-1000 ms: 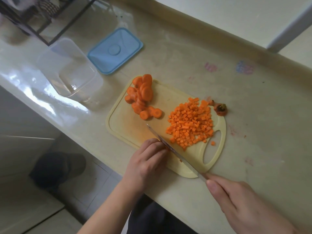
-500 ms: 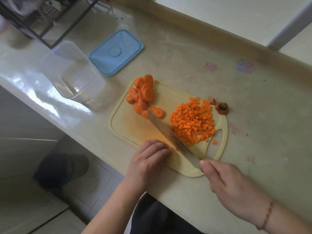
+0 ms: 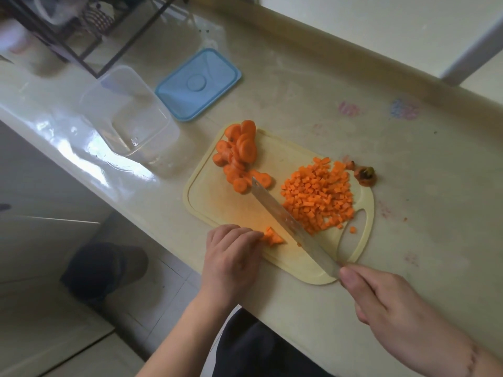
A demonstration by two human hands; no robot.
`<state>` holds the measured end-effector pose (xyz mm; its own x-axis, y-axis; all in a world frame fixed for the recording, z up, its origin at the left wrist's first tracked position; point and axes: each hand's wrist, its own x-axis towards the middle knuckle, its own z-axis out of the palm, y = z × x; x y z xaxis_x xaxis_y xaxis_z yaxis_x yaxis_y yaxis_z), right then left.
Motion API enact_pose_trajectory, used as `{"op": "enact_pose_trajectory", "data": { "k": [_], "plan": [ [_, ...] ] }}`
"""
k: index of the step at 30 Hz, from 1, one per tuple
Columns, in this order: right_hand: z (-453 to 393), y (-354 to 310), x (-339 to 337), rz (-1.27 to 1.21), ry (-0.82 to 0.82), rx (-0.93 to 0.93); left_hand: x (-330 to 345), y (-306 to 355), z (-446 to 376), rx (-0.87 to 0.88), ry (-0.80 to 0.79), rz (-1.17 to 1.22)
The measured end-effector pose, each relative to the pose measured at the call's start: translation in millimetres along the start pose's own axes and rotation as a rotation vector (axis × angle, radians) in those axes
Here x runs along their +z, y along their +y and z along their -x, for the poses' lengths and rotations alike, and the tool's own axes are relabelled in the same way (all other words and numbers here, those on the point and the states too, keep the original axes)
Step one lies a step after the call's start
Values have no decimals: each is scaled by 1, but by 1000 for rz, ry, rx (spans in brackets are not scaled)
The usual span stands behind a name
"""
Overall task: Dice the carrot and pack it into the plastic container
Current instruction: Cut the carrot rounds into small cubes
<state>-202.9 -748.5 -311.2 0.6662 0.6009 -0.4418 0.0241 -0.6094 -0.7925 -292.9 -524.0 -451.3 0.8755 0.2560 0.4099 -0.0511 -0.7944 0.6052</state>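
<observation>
A pale yellow cutting board (image 3: 217, 202) lies on the counter. A pile of carrot rounds (image 3: 241, 155) sits at its far left, and a heap of diced carrot (image 3: 318, 194) fills its right side. My left hand (image 3: 231, 257) curls over a few cut carrot pieces (image 3: 272, 236) at the board's near edge, pinning them with the fingertips. My right hand (image 3: 389, 303) grips the handle of a knife (image 3: 288, 221), whose blade slants across the board between the pieces and the diced heap, tip by the rounds. The clear plastic container (image 3: 128, 115) stands empty at the left.
A blue lid (image 3: 198, 84) lies behind the container. The carrot top (image 3: 366, 175) rests off the board's far right corner. A dark wire rack (image 3: 81, 31) stands at the back left. The counter's front edge runs just under my left hand.
The knife blade has swung away from my left hand toward the diced heap, tip reaching the rounds. Cut carrot pieces have come into sight by my left fingertips.
</observation>
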Motion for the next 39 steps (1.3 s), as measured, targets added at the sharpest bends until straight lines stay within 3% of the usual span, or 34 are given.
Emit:
{"op": "enact_pose_trajectory", "data": {
  "k": [7, 14, 21, 27, 39],
  "plan": [
    [7, 4, 2, 8, -13, 36, 1, -3, -1, 46, -5, -34],
    [9, 4, 3, -14, 10, 68, -1, 0, -15, -110, 52, -34],
    [9, -2, 2, -38, -33, 82, 3, 0, -16, -65, 54, -19],
    [11, 8, 6, 24, -85, 126, 5, 6, -10, 123, -72, -13],
    [-5, 17, 28, 164, 2, 12, 6, 4, -8, 146, -92, 36]
  ]
}}
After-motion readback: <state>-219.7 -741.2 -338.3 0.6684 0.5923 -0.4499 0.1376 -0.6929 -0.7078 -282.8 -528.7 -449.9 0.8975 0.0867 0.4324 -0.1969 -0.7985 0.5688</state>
